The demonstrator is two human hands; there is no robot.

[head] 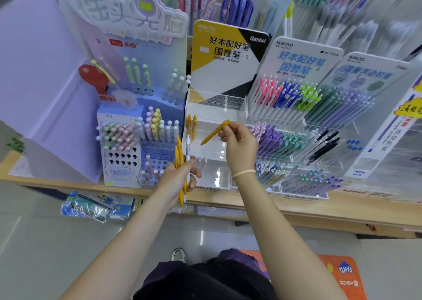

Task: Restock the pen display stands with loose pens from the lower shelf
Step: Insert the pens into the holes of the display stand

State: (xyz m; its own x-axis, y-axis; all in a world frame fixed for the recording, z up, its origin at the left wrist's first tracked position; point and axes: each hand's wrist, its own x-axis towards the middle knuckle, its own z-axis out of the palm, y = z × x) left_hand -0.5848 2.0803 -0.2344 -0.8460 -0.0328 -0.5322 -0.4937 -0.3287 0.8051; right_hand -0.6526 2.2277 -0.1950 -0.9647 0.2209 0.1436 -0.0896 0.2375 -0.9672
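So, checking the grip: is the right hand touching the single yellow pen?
Touching. The head view shows the right hand pinching the yellow pen near its upper end.

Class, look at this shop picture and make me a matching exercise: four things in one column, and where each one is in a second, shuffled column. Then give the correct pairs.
Column A
1. single yellow pen
2. bundle of yellow pens
3. two yellow pens
4. beige band

Column B
a. standing in the clear acrylic stand
b. around the right wrist
c. pinched in the right hand
d. gripped in the left hand

Pairs: 1-c, 2-d, 3-a, 4-b
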